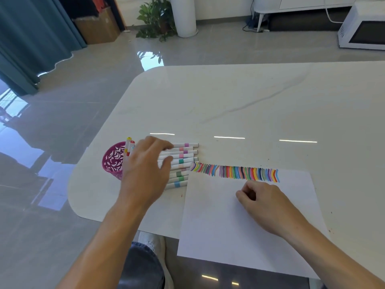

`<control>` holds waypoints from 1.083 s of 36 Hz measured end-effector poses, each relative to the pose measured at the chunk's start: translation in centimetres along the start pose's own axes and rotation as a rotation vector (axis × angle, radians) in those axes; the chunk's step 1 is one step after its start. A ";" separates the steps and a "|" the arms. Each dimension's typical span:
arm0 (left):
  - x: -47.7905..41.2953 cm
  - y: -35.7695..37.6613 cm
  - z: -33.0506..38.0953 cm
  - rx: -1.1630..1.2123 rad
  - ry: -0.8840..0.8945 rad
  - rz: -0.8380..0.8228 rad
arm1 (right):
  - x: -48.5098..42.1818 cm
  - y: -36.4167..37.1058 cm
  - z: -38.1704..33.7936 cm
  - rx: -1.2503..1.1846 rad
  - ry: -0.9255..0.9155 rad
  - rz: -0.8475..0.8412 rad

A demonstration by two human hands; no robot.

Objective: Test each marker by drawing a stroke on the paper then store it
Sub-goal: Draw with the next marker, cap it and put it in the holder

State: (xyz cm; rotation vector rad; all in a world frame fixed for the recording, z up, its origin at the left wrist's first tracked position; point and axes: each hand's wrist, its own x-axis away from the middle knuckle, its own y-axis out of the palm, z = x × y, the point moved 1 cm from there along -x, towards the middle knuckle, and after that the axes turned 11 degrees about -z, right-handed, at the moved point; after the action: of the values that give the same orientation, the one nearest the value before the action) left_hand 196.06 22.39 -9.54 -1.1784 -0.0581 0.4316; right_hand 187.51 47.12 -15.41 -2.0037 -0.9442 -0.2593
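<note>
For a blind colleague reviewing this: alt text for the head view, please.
A person's left hand spreads over a row of white markers beside a pink cup; the right hand rests curled on paper bearing coloured strokes.

bright daylight, glare streaks on table [250,97], wide-angle edge distortion.
</note>
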 end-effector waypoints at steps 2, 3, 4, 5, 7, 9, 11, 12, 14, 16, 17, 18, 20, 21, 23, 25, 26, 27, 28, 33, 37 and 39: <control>0.2 1.1 0.1 0.010 0.012 -0.117 | 0.0 -0.2 0.2 -0.008 0.004 0.005; 0.2 1.7 0.0 0.005 0.011 -0.179 | 0.0 -0.3 0.3 -0.018 0.008 0.006; 0.3 2.2 0.0 -0.004 0.004 -0.238 | 0.0 -0.3 0.4 -0.027 0.011 0.006; 0.3 2.7 0.0 -0.017 -0.008 -0.290 | 0.0 -0.4 0.4 -0.033 0.014 0.006; 0.4 3.4 -0.1 -0.067 -0.031 -0.382 | 0.1 -0.4 0.6 -0.039 0.020 0.007; 0.5 4.0 -0.2 -0.133 -0.030 -0.444 | 0.1 -0.5 0.7 -0.040 0.017 0.009; 0.5 4.3 -0.4 -0.160 -0.025 -0.448 | 0.0 -0.5 0.7 -0.038 0.015 0.008; 0.4 4.4 -0.4 -0.162 -0.028 -0.440 | 0.0 -0.6 0.8 -0.037 0.015 0.007; 0.3 4.6 -0.5 -0.152 -0.034 -0.425 | 0.0 -0.6 0.9 -0.038 0.016 0.002; 0.4 4.7 -0.3 -0.146 -0.033 -0.412 | 0.1 -0.6 0.9 -0.037 0.013 0.000; 0.5 4.8 -0.1 -0.145 -0.036 -0.408 | 0.1 -0.6 1.0 -0.039 0.012 0.001; 0.5 4.9 0.0 -0.143 -0.039 -0.403 | 0.1 -0.6 1.0 -0.042 0.013 0.002; 0.6 5.1 0.1 -0.143 -0.050 -0.400 | 0.1 -0.7 1.0 -0.045 0.014 0.007; 0.6 5.2 0.1 -0.146 -0.056 -0.402 | 0.1 -0.6 1.0 -0.046 0.015 0.008; 0.8 5.4 0.3 -0.161 -0.054 -0.407 | 0.1 -0.6 1.0 -0.044 0.015 0.006; 1.1 5.5 0.6 -0.200 -0.035 -0.414 | 0.1 -0.6 1.1 -0.042 0.012 0.004; 1.2 5.5 0.7 -0.220 -0.024 -0.415 | 0.1 -0.6 1.1 -0.040 0.010 0.003; 1.3 5.5 0.8 -0.231 -0.019 -0.416 | 0.0 -0.6 1.1 -0.039 0.008 0.002; 1.3 5.5 0.8 -0.233 -0.019 -0.416 | 0.1 -0.6 1.1 -0.038 0.007 0.002; 1.1 5.2 0.7 -0.218 -0.048 -0.424 | 0.1 -0.6 1.0 -0.043 0.005 -0.002; 0.6 4.7 0.7 -0.048 -0.096 -0.391 | 0.1 -0.6 0.9 -0.038 0.000 -0.007; 0.3 4.5 0.9 0.043 -0.099 -0.367 | 0.1 -0.6 0.9 -0.036 -0.002 -0.007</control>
State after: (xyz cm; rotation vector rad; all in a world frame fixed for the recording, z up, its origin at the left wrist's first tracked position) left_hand 194.70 24.70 -13.33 -1.0758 -0.3440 0.1657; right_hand 186.99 48.05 -15.50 -2.0337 -0.9543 -0.2802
